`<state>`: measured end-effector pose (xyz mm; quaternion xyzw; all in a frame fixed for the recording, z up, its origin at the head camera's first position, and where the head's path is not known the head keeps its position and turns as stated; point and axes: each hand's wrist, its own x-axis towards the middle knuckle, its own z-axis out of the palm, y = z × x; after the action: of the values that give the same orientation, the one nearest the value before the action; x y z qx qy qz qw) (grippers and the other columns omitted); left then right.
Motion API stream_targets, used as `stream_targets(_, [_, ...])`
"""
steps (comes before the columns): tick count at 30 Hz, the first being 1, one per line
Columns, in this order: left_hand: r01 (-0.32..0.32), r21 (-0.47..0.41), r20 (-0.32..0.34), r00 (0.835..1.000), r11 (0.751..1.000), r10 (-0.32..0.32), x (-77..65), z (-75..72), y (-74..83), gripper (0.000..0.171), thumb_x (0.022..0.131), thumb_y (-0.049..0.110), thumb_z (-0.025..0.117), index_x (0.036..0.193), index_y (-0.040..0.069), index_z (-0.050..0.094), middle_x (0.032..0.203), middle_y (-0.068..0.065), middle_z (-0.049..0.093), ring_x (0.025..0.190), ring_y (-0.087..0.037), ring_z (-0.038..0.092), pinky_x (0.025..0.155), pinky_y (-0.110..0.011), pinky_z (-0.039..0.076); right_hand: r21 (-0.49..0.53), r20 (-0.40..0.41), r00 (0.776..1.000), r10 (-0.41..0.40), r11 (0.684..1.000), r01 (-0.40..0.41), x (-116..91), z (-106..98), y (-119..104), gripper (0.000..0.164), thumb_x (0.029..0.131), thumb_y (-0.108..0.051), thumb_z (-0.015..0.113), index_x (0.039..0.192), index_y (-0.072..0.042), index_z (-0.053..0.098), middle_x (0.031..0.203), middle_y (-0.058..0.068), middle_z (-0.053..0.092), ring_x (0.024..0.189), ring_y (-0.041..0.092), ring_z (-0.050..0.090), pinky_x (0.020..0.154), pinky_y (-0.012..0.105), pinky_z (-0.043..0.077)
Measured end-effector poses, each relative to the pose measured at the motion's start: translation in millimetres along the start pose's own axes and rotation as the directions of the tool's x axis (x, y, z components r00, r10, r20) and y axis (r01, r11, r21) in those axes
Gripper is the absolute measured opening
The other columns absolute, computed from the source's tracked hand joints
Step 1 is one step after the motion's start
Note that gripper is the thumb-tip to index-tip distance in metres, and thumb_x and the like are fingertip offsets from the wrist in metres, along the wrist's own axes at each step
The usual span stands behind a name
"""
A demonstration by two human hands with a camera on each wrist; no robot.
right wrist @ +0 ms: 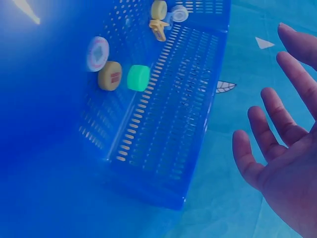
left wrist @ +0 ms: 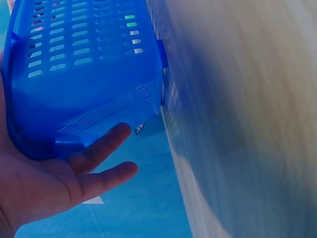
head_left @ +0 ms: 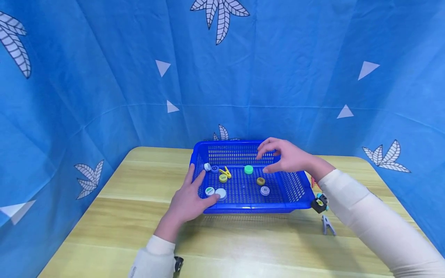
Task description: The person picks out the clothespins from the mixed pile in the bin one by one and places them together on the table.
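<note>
A blue plastic basket point(head_left: 250, 207) sits on the table. My left hand point(head_left: 187, 199) is at its left front corner, thumb over the rim; in the left wrist view two straight fingers point(left wrist: 101, 148) extend outside the wall. My right hand point(head_left: 288, 155) hovers over the basket's right side, fingers loosely bent and holding nothing. Inside lie a green cap point(head_left: 248, 169), a brownish cap point(head_left: 260, 181), a printed white cap point(head_left: 265, 190), a yellow cap point(head_left: 223, 178), a yellow clothespin point(head_left: 227, 173), a blue cap point(head_left: 215, 169) and several white caps point(head_left: 221, 193) at the left.
Right of the basket lie a grey clothespin point(head_left: 327, 225), a small black object point(head_left: 318, 204) and something red point(head_left: 313, 182), partly hidden by the right forearm. A blue patterned curtain point(head_left: 278, 69) hangs behind the wooden table point(head_left: 139, 193).
</note>
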<state>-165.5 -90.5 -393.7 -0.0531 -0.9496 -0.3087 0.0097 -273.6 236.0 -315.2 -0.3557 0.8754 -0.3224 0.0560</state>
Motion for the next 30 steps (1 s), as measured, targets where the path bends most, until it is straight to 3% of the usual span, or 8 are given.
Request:
stream_targets(6, [0.006, -0.001, 0.001, 1.0, 1.0, -0.006, 0.1, -0.2, 0.6, 0.097, 0.084, 0.061, 0.07, 0.158, 0.014, 0.03, 0.167, -0.004, -0.002, 0.143, -0.046, 0.026, 0.102, -0.068, 0.035, 0.022, 0.001, 1.0, 0.006, 1.0, -0.006, 7, 1, -2, 0.03, 0.081, -0.023, 0.084, 0.109, -0.022, 0.074, 0.129, 0.003, 0.058, 0.125, 0.029, 0.047, 0.096, 0.064, 0.043])
stream_targets(13, [0.0, 0.008, -0.003, 1.0, 1.0, 0.0, 0.9, 0.1, 1.3, 0.097, 0.084, 0.061, 0.07, 0.158, 0.014, 0.03, 0.167, -0.005, -0.002, 0.142, -0.046, 0.029, 0.101, -0.067, 0.036, 0.038, -0.004, 1.0, 0.0, 0.999, 0.0, 17, 4, 1, 0.028, 0.081, -0.024, 0.084, 0.108, -0.022, 0.075, 0.124, 0.001, 0.06, 0.121, 0.025, 0.049, 0.096, 0.061, 0.044])
stream_targets(20, [-0.005, 0.014, -0.009, 1.0, 1.0, 0.005, 1.3, -0.6, 1.7, 0.096, 0.084, 0.06, 0.07, 0.158, 0.014, 0.03, 0.167, -0.004, -0.002, 0.142, -0.045, 0.03, 0.101, -0.067, 0.037, 0.109, -0.006, 1.0, -0.027, 0.994, 0.027, 28, 8, 4, 0.03, 0.082, -0.022, 0.084, 0.11, -0.017, 0.074, 0.119, 0.001, 0.062, 0.113, 0.029, 0.054, 0.092, 0.06, 0.044])
stream_targets(30, [0.0, 0.015, -0.005, 1.0, 1.0, 0.0, 1.4, 1.4, 0.0, 0.098, 0.082, 0.065, 0.068, 0.159, 0.016, 0.03, 0.167, -0.003, -0.002, 0.142, -0.045, 0.029, 0.1, -0.068, 0.037, 0.241, 0.021, 1.0, 0.007, 0.971, -0.012, 42, 18, 8, 0.039, 0.085, -0.015, 0.081, 0.122, -0.011, 0.068, 0.125, 0.008, 0.062, 0.117, 0.039, 0.053, 0.094, 0.054, 0.048])
